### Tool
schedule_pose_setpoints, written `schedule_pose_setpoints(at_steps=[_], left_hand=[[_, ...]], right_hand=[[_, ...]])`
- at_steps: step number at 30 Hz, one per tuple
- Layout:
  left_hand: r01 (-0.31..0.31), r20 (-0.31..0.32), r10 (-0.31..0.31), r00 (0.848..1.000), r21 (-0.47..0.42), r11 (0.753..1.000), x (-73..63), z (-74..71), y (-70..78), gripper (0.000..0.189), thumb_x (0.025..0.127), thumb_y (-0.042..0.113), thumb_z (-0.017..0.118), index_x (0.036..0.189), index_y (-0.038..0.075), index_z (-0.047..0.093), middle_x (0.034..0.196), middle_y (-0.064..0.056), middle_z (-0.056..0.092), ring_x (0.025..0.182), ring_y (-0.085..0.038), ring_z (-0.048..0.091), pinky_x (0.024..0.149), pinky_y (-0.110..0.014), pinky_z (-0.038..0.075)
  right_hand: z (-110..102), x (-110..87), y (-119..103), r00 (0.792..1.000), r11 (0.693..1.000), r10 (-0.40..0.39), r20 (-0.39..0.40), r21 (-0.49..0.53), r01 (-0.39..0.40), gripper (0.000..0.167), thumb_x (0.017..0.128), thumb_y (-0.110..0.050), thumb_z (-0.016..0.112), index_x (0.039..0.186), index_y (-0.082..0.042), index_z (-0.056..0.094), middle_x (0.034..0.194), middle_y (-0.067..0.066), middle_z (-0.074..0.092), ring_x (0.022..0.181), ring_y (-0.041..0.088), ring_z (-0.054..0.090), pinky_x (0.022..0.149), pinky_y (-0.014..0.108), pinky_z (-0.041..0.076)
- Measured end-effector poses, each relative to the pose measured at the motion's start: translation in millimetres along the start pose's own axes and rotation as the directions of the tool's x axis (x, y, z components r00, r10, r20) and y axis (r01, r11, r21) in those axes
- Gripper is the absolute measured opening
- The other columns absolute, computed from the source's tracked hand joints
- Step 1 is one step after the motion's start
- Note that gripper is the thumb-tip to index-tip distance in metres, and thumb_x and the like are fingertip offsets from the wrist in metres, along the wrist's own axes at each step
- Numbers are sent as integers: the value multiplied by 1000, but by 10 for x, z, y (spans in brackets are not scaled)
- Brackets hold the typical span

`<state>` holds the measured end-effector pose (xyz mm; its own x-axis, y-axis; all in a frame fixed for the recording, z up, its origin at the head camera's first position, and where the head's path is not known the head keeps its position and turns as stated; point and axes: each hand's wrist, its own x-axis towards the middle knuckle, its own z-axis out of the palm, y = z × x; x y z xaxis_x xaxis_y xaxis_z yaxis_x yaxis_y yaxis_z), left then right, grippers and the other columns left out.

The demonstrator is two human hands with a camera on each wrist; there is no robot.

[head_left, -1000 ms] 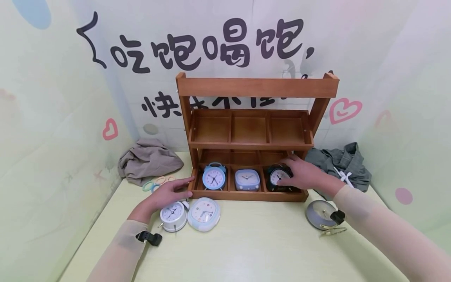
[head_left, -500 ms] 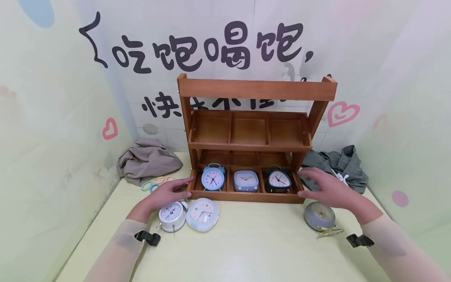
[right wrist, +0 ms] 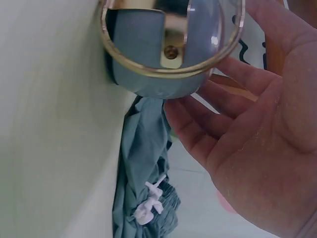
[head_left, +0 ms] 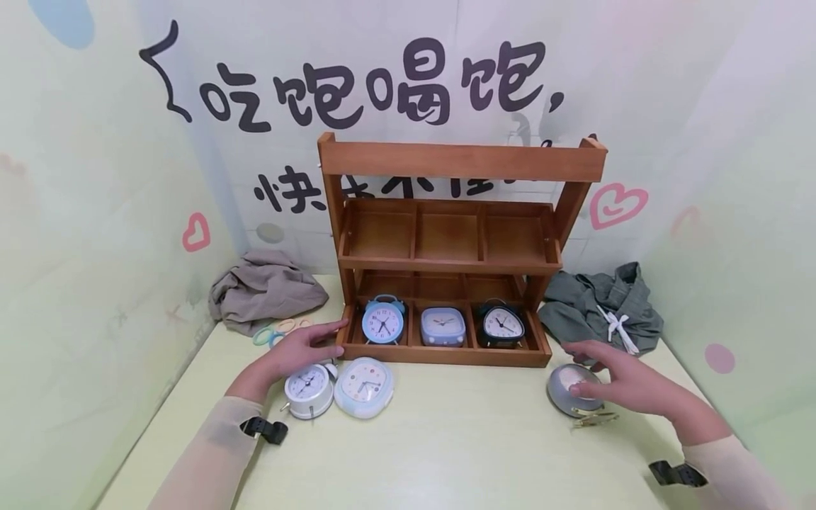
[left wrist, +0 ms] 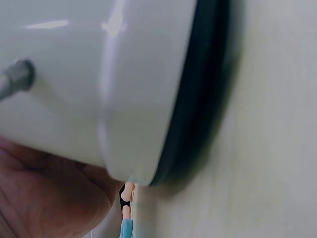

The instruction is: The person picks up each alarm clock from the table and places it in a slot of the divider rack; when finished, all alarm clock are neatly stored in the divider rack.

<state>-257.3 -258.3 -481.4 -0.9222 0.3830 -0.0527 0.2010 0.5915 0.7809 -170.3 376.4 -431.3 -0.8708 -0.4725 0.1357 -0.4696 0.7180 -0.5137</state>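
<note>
A brown wooden two-tier rack [head_left: 446, 358] holds a blue twin-bell alarm clock [head_left: 382, 322], a blue-purple rounded clock [head_left: 443, 326] and a black triangular clock [head_left: 501, 324], one per lower compartment. My left hand [head_left: 299, 352] touches the rack's left end with extended fingers, above a white twin-bell alarm clock [head_left: 309, 391]. Beside that lies a white and pale-blue clock [head_left: 365, 387]. On the right, my right hand [head_left: 627, 379] is over a round grey clock [head_left: 564, 397] with gold wire parts, fingers spread about it. In the right wrist view, the fingers lie close behind the grey clock [right wrist: 143, 82]; firm contact cannot be told.
The rack's upper tier [head_left: 449, 234] has three compartments. A taupe cloth [head_left: 268, 290] lies at the back left, with colourful scissors handles [head_left: 280, 331] before it. A dark green cloth [head_left: 593, 304] with a white tie lies at the back right. Patterned curtains surround the table [head_left: 459, 446].
My right hand has left the black clock in the right compartment, passed the rack's right end and come down over the grey clock. The left hand has stayed at the rack's left end.
</note>
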Motion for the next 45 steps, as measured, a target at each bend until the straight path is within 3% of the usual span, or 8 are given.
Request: schedule_pose_setpoints(at_steps=[3,10,20,28,45], left_hand=[[6,4,-6,1000,1,1000,2,11,-18,70,105,48,78,167,28,54,171,-12,50,156,-41,48,127,-63,38],[-7,3,7,1000,-8,1000,-4,3,-20,69,106,47,77,167,26,55,170,-14,51,155,-42,48,128,-64,37],[-3,-3,3,1000,0,1000,12,-7,-15,70,105,48,78,167,28,55,171,-12,50,157,-41,47,128,-63,36],[16,-10,-16,1000,14,1000,28,-4,-19,71,102,53,80,166,34,56,170,-6,52,156,-37,48,129,-62,36],[16,-7,-16,1000,22,1000,4,0,-4,69,106,49,77,167,29,54,171,-12,49,159,-41,43,129,-65,34]], right_hand=[[41,-25,58,999,999,22,37,28,-23,71,96,-30,91,153,-1,61,145,17,68,120,16,66,92,36,61],[124,-63,159,985,991,127,119,28,-131,78,92,-40,94,156,-11,62,151,21,63,119,19,60,85,32,58],[130,-90,276,989,994,78,125,68,-87,87,85,-32,99,159,-8,58,150,24,62,107,6,58,80,28,54],[133,-100,310,991,995,54,122,80,-64,88,84,-30,100,158,-9,59,152,24,61,108,6,57,80,27,53],[207,-66,261,995,997,68,70,44,-71,87,78,-39,104,151,-12,66,142,16,68,104,8,59,78,28,55]])
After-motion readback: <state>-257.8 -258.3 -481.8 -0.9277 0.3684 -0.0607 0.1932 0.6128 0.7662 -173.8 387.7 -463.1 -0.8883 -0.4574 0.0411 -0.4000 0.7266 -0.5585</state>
